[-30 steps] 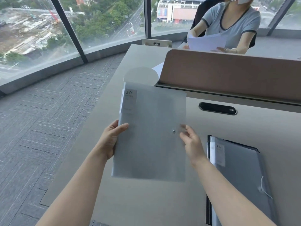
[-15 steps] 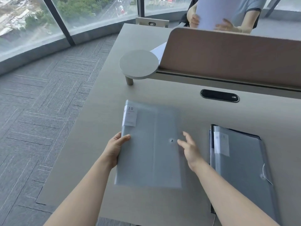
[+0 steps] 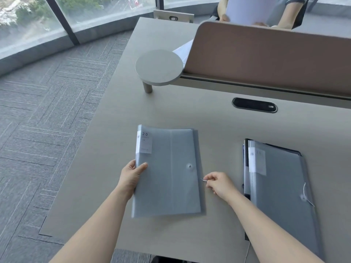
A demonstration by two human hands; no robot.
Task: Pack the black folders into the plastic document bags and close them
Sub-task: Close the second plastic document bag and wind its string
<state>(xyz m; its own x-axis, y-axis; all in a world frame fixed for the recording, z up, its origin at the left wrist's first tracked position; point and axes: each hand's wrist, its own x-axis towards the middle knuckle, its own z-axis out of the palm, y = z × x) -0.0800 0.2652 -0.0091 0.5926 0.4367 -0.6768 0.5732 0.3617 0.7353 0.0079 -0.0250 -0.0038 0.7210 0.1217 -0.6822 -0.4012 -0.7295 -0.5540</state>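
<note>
A translucent grey document bag (image 3: 167,171) lies flat on the table (image 3: 218,120), its snap button (image 3: 190,166) facing up and a white label (image 3: 144,142) at its far left corner. The left hand (image 3: 131,177) grips the bag's left edge, thumb pressed on top. Just right of the bag, the right hand (image 3: 220,184) pinches a thin white string (image 3: 204,180) between its fingertips. Further right rests a second bag (image 3: 281,186) over a black folder (image 3: 246,149). Beyond a divider (image 3: 266,57), another person holds paper (image 3: 245,10).
</note>
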